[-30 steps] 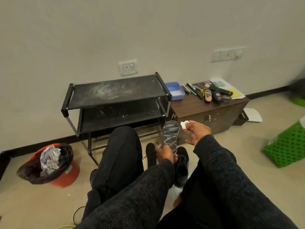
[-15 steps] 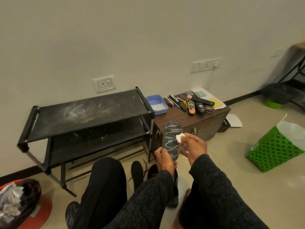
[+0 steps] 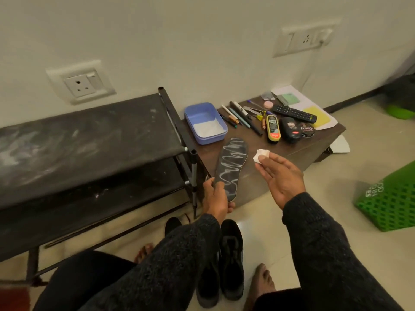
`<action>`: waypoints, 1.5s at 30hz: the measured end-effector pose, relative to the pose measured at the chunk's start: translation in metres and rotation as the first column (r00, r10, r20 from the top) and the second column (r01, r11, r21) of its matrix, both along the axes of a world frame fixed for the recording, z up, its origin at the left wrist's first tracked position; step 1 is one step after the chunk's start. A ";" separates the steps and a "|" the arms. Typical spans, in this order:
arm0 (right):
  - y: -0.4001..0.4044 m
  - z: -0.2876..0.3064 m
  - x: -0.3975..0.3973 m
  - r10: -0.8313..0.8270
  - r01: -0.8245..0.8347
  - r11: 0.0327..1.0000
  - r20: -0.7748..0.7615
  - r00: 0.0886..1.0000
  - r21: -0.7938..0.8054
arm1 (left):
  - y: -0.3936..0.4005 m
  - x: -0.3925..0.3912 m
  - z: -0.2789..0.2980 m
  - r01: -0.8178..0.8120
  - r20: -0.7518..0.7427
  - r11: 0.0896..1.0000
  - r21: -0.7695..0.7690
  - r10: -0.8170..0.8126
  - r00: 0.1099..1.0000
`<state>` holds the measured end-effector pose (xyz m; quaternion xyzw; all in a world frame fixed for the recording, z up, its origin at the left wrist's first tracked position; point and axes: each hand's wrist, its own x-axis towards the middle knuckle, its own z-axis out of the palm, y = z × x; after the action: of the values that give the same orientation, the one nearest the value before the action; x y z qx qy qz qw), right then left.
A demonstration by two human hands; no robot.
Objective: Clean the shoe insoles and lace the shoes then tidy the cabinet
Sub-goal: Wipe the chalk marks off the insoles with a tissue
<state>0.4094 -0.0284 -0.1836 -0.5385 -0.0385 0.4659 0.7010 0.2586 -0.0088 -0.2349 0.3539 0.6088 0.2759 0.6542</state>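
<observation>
My left hand grips the heel end of a dark insole marked with white squiggly lines, holding it upright over the edge of the brown cabinet. To its right, my right hand is palm up and pinches a small white wipe at the fingertips, apart from the insole. A pair of black shoes stands on the floor between my legs.
A dusty black shoe rack stands at left. On the cabinet top are a blue tub of white powder, pens, polish containers, a remote and papers. A green crate sits on the floor at right.
The view has moved closer and to the right. My right hand with the wipe has drawn away from the insole to the right and turned palm up.
</observation>
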 end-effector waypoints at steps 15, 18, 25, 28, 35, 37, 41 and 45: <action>0.078 -0.035 0.042 0.143 0.000 0.977 0.646 0.750 -0.215 | 0.040 0.007 0.034 0.809 -0.857 0.551 0.206 -0.299 0.421; 0.111 -0.040 0.051 0.247 -0.003 0.955 0.791 0.560 -0.296 | 0.052 0.017 0.030 0.806 -0.865 0.578 0.127 -0.333 0.375; 0.178 -0.048 0.056 0.515 -0.040 0.857 0.855 0.061 -0.513 | 0.060 0.020 0.016 0.810 -0.871 0.585 -0.025 -0.411 0.269; 0.182 -0.056 0.058 0.583 0.020 0.812 0.808 -0.082 -0.583 | 0.054 0.016 0.010 0.811 -0.879 0.585 -0.006 -0.390 0.275; 0.185 -0.069 0.058 0.649 0.036 0.760 0.755 -0.091 -0.649 | 0.052 0.013 0.007 0.830 -0.882 0.557 0.027 -0.377 0.282; 0.187 -0.069 0.059 0.668 0.028 0.744 0.744 -0.019 -0.668 | 0.055 0.010 0.005 0.831 -0.876 0.555 0.047 -0.377 0.302; 0.190 -0.064 0.061 0.722 -0.015 0.692 0.692 -0.010 -0.722 | 0.057 0.009 0.005 0.836 -0.872 0.545 0.059 -0.379 0.309; 0.188 -0.063 0.068 0.728 -0.073 0.685 0.684 0.041 -0.725 | 0.057 0.011 0.006 0.833 -0.870 0.549 0.071 -0.375 0.321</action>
<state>0.4772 0.1592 -0.2468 -0.8254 -0.5025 0.1956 0.1670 0.2694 0.0479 -0.2292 0.8040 0.5361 -0.0351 0.2549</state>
